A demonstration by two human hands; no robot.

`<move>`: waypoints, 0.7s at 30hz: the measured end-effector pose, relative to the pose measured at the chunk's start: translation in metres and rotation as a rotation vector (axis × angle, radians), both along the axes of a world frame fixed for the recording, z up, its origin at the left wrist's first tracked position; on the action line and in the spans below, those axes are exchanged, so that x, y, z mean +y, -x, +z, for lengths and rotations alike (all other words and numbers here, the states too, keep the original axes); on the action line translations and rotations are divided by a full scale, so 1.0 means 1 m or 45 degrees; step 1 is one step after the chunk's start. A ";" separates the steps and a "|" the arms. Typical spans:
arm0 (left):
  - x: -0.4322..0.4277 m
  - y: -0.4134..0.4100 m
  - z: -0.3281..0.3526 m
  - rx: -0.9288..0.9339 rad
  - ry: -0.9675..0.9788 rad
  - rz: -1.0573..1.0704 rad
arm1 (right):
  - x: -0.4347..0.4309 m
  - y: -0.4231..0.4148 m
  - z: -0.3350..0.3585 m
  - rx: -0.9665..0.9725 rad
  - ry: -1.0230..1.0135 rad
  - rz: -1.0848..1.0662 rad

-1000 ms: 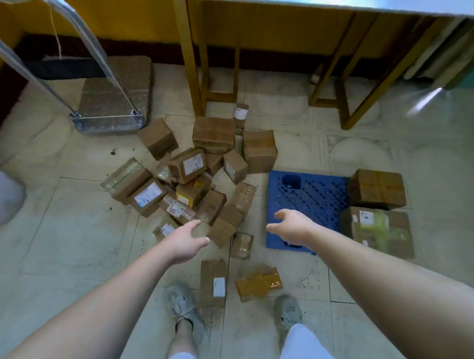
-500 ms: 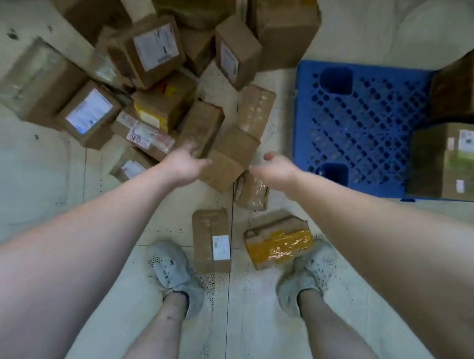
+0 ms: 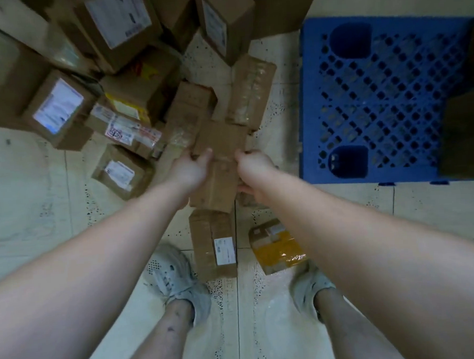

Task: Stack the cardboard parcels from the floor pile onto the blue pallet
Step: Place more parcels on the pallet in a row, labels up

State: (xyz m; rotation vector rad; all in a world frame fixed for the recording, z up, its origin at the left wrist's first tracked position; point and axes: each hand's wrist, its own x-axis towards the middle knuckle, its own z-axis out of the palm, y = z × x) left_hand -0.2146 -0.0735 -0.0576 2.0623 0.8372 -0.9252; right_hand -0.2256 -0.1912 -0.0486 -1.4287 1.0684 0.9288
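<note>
A plain brown cardboard parcel [image 3: 218, 163] lies at the near edge of the floor pile [image 3: 129, 75]. My left hand [image 3: 189, 169] grips its left side and my right hand [image 3: 253, 168] grips its right side, thumbs on top. The blue plastic pallet [image 3: 377, 95] lies on the floor to the right, with a brown parcel [image 3: 466, 134] on its right part, cut off by the frame edge. The pile holds several brown boxes, some with white labels.
Just in front of my feet lie a long parcel with a white label [image 3: 215, 244] and a small parcel wrapped in yellow tape [image 3: 276, 246]. My two grey shoes [image 3: 178, 282] stand on the pale tiled floor [image 3: 24, 206].
I have bent down closer to the pile. Both hands moved forward and inward and took hold of the plain brown parcel from either side.
</note>
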 end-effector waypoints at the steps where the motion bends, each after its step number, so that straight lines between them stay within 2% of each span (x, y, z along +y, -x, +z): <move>1: 0.003 0.002 0.019 0.001 0.048 0.057 | 0.001 0.002 0.019 -0.007 0.011 0.015; 4: 0.008 0.006 0.088 -0.066 0.188 0.149 | -0.001 0.014 0.093 -0.120 0.039 0.097; 7: 0.003 0.006 0.169 -0.146 0.239 0.086 | -0.008 0.027 0.182 -0.307 0.143 0.179; 10: -0.014 0.005 0.249 -0.228 0.313 0.003 | -0.023 0.033 0.266 -0.467 0.196 0.142; 15: -0.067 0.009 0.366 -0.432 0.329 0.015 | -0.078 0.032 0.372 -0.658 0.393 0.199; 21: -0.127 0.020 0.483 -0.624 0.381 0.047 | -0.160 0.038 0.477 -0.819 0.321 0.225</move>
